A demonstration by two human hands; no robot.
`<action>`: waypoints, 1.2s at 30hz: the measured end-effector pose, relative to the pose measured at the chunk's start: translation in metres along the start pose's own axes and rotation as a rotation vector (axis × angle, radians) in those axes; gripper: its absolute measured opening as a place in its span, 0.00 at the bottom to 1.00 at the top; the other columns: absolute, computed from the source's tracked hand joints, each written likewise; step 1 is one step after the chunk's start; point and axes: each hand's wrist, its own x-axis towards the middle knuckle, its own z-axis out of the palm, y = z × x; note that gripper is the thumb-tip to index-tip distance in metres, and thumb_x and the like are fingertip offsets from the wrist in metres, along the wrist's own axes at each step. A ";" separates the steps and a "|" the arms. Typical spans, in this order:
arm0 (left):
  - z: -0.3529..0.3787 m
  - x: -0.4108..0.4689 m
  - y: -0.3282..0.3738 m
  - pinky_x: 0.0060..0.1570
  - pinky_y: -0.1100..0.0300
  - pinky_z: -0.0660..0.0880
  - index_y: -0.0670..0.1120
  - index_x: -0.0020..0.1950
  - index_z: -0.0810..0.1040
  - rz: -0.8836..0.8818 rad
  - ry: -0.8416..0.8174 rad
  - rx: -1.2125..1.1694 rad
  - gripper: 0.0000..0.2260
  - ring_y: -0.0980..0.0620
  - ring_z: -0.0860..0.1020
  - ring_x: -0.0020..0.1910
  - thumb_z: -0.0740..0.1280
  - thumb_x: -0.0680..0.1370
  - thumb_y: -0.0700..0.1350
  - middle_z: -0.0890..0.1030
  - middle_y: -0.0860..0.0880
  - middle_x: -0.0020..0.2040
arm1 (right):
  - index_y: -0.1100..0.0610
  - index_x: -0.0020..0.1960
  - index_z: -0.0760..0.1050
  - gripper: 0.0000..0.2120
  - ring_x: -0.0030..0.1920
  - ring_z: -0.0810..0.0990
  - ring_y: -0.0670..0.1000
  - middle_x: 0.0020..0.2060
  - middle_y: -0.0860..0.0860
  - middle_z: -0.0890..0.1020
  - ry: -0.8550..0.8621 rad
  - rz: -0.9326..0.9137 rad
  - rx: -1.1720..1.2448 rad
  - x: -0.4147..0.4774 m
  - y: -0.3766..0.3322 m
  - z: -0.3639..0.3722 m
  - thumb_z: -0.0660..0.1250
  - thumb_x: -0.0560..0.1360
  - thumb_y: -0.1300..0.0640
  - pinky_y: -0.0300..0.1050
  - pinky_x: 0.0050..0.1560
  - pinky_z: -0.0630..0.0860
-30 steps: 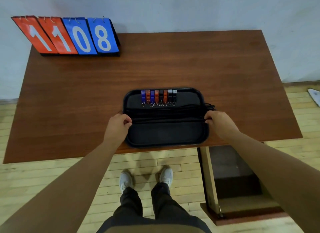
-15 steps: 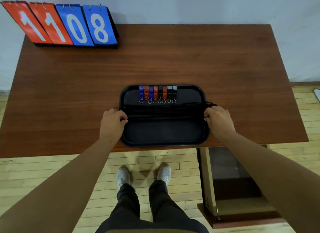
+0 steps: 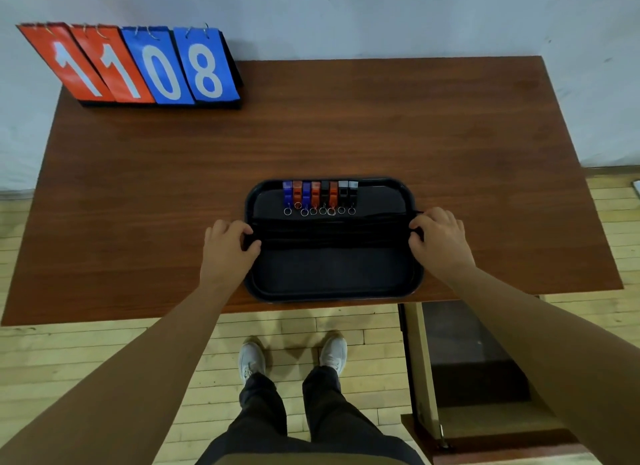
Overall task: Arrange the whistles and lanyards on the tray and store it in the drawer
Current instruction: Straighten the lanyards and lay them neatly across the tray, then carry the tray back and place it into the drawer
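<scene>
We take the black tray (image 3: 332, 291) as our reference; it rests flat on the brown table (image 3: 311, 135), close to the table's near edge and slightly right of the table's middle. Along the tray's far rim we see a row of eight whistles (image 3: 318, 193), side by side and touching or nearly touching: blue, orange, blue, orange, black, orange, then two black ones with pale tops. Each whistle points its small metal ring (image 3: 313, 211) toward the near side of the tray. Just on the near side of the rings, a bundle of black lanyards (image 3: 332, 230) lies straight across the tray's width from left rim to right rim, and the nearer half of the tray floor is bare. Our left hand (image 3: 227, 248) sits at the tray's left rim, fingers curled and closed on the left end of the lanyards and the rim there. Our right hand (image 3: 440, 241) sits at the tray's right rim, fingers bent inward and closed on the right end of the lanyards; we cannot tell whether this hand also grips the rim. Well beyond the tray, at the table's far left corner, stands a flip scoreboard (image 3: 138, 66) showing 11 in red and 08 in blue. Below the tray's right side, under the table, an open drawer (image 3: 478, 378) stands out toward us.
</scene>
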 end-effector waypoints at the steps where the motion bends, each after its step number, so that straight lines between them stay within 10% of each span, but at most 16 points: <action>1: -0.003 -0.002 -0.001 0.56 0.57 0.66 0.48 0.58 0.77 -0.025 0.004 -0.022 0.10 0.49 0.66 0.58 0.70 0.78 0.48 0.70 0.49 0.55 | 0.57 0.59 0.79 0.12 0.60 0.73 0.58 0.56 0.54 0.77 0.001 0.000 0.012 0.004 -0.002 -0.004 0.64 0.79 0.56 0.55 0.63 0.68; 10: 0.001 -0.004 -0.002 0.45 0.54 0.70 0.41 0.60 0.73 -0.449 -0.075 -0.210 0.22 0.45 0.76 0.52 0.59 0.81 0.59 0.77 0.43 0.58 | 0.60 0.74 0.68 0.23 0.70 0.69 0.61 0.70 0.58 0.71 -0.121 0.059 0.117 0.067 -0.025 -0.024 0.59 0.83 0.50 0.59 0.70 0.69; 21: 0.005 0.017 0.016 0.40 0.53 0.72 0.36 0.53 0.79 -0.511 -0.135 -0.334 0.31 0.45 0.77 0.42 0.54 0.82 0.63 0.80 0.42 0.45 | 0.61 0.79 0.60 0.27 0.76 0.66 0.59 0.77 0.58 0.66 -0.292 0.159 0.177 0.099 -0.022 -0.007 0.52 0.86 0.47 0.55 0.75 0.65; 28: 0.006 0.058 0.029 0.55 0.54 0.69 0.47 0.70 0.75 -0.557 -0.059 -0.667 0.23 0.50 0.73 0.57 0.58 0.82 0.60 0.76 0.50 0.63 | 0.60 0.76 0.66 0.22 0.55 0.80 0.60 0.69 0.59 0.74 -0.270 0.361 0.226 0.071 -0.004 0.000 0.52 0.85 0.55 0.52 0.50 0.78; 34: 0.006 0.061 0.029 0.55 0.50 0.74 0.45 0.50 0.75 -0.501 0.003 -0.483 0.21 0.40 0.77 0.53 0.56 0.79 0.63 0.77 0.49 0.49 | 0.60 0.75 0.66 0.21 0.54 0.80 0.62 0.70 0.60 0.71 -0.292 0.484 0.311 0.035 -0.014 0.006 0.53 0.83 0.59 0.49 0.42 0.75; 36: 0.008 0.054 0.023 0.59 0.44 0.75 0.41 0.58 0.76 -0.541 0.017 -0.419 0.27 0.38 0.77 0.58 0.57 0.77 0.63 0.79 0.43 0.56 | 0.60 0.73 0.68 0.21 0.49 0.80 0.60 0.65 0.60 0.74 -0.309 0.531 0.361 0.023 -0.019 0.008 0.55 0.81 0.59 0.46 0.36 0.73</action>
